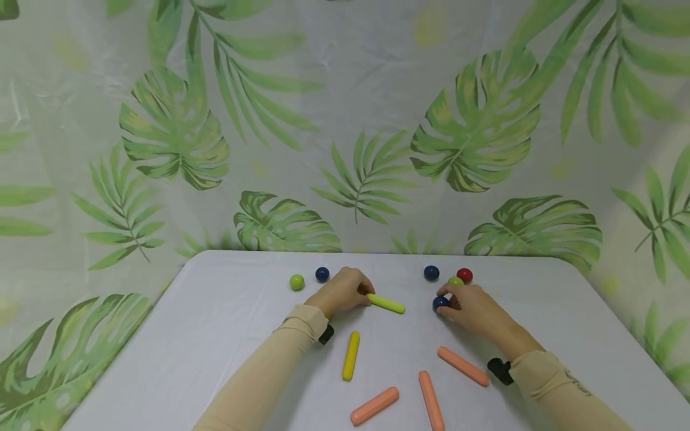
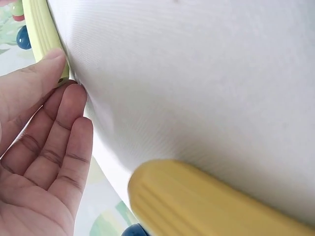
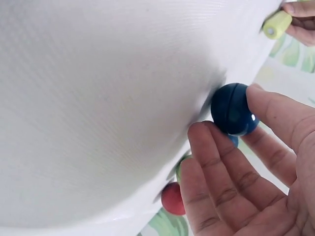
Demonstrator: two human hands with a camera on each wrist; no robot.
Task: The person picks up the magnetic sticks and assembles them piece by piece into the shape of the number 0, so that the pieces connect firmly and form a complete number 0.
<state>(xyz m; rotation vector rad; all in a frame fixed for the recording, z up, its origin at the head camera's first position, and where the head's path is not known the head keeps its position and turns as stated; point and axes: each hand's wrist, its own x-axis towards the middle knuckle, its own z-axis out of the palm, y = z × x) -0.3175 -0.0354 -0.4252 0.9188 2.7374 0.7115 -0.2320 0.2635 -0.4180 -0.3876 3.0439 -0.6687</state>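
No text can be read; the dark lettering [image 1: 578, 383] on the right sleeve [image 1: 557, 395] is illegible.

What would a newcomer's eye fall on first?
Likely the large green leaf prints on the pale backdrop behind the white table. Then, near its middle, the left grip pinching a yellow-green ridged stick; to the right, the right grip holding a glossy dark blue ball.
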